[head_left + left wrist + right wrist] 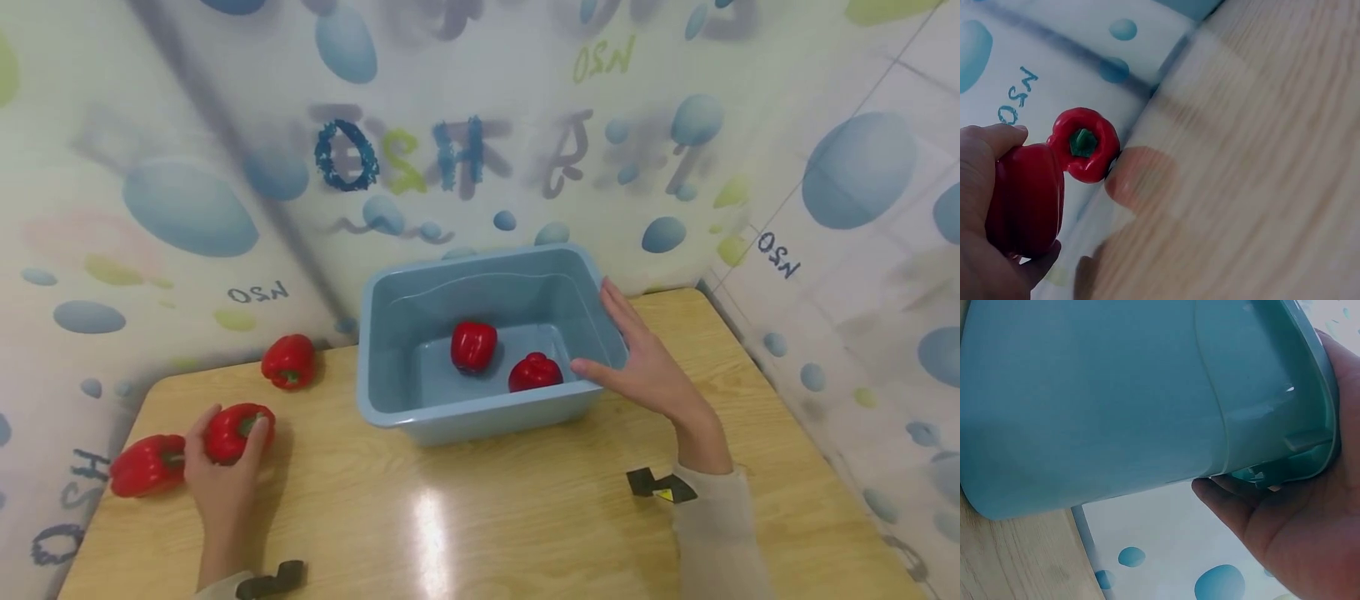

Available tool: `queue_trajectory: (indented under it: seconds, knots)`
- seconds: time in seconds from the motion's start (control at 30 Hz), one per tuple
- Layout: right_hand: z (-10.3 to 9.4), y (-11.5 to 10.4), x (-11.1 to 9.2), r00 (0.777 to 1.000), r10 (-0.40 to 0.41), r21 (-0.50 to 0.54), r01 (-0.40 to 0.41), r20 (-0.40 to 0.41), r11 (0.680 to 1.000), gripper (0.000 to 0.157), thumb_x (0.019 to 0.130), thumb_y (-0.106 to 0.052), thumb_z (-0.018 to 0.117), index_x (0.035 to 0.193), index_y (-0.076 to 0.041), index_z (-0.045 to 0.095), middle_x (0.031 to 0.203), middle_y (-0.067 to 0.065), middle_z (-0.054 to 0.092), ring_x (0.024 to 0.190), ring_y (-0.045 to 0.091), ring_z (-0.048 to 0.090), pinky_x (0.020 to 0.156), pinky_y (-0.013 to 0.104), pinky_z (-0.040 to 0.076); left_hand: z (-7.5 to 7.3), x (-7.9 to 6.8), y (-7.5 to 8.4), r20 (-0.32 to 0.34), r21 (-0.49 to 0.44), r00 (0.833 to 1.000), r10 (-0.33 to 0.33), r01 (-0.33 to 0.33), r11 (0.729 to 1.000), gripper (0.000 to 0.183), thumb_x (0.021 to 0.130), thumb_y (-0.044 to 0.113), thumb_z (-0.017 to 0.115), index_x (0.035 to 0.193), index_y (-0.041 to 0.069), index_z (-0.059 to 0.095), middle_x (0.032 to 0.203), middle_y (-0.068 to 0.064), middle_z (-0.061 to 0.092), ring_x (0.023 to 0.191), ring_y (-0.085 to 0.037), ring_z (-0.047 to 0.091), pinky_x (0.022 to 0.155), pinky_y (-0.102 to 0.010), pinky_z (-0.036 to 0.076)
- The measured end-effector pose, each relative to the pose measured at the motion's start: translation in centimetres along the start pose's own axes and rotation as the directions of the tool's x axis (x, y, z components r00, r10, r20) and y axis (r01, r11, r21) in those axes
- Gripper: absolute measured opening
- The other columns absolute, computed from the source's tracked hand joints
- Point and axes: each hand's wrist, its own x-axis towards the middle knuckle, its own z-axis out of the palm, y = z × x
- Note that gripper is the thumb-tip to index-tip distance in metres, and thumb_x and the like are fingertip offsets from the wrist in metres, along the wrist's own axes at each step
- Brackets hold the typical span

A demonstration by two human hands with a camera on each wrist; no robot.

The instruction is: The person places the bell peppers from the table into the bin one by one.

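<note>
In the head view, my left hand [225, 483] grips a red bell pepper [228, 432] at the table's left, thumb and fingers on opposite sides. In the left wrist view, the gripped pepper [1027, 200] fills the space between thumb and fingers. A second red pepper [150, 465] lies just left of the hand, and a third [290, 362] stands behind it near the wall. Across the table, my right hand [648, 367] rests on the right end of a blue plastic bin [480, 417], fingers extended along its rim. Inside the bin sit two red peppers [474, 347].
The wooden table [480, 517] runs up to a wall covered in patterned sheeting [465, 217], close behind the bin. More sheeting [862, 350] borders the right side. In the right wrist view, the bin's outer wall [1085, 412] takes up most of the frame.
</note>
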Motion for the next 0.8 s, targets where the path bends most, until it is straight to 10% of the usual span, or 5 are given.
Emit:
queue_trajectory:
  seconds: [0.33, 0.6, 0.8]
  knots:
    - [0.1, -0.1, -0.1, 0.997, -0.032, -0.067, 0.027, -0.077, 0.997, 0.103, 0.082, -0.042, 0.080, 0.162, -0.024, 0.018, 0.171, -0.005, 0.015, 0.157, 0.034, 0.022, 0.113, 0.070, 0.036, 0.4, -0.6, 1.9, 0.125, 0.066, 0.990, -0.068, 0.060, 0.996, 0.067, 0.090, 0.039, 0.074, 0.148, 0.041, 0.042, 0.152, 0.008, 0.045, 0.139, -0.011, 0.040, 0.119, -0.038, 0.042]
    - [0.1, -0.4, -0.2, 0.992, -0.035, -0.121, 0.021, -0.119, 0.992, 0.100, 0.081, -0.046, 0.080, 0.161, -0.024, 0.025, 0.170, -0.004, 0.022, 0.154, 0.036, 0.030, 0.111, 0.068, 0.040, 0.6, -1.2, 3.5, 0.185, 0.037, 0.982, -0.033, 0.027, 0.999, 0.066, 0.091, 0.035, 0.074, 0.148, 0.039, 0.043, 0.148, 0.008, 0.048, 0.128, -0.006, 0.046, 0.088, -0.002, 0.047]
    - [-0.1, -0.7, -0.3, 0.994, -0.013, -0.126, 0.000, -0.107, 0.992, 0.100, 0.081, -0.048, 0.080, 0.161, -0.025, 0.024, 0.170, -0.005, 0.021, 0.154, 0.037, 0.030, 0.111, 0.068, 0.041, 1.0, -1.5, 4.6, 0.219, -0.058, 0.975, -0.041, 0.054, 0.997, 0.065, 0.090, 0.030, 0.075, 0.147, 0.035, 0.045, 0.144, 0.008, 0.050, 0.121, -0.006, 0.049, 0.078, 0.001, 0.048]
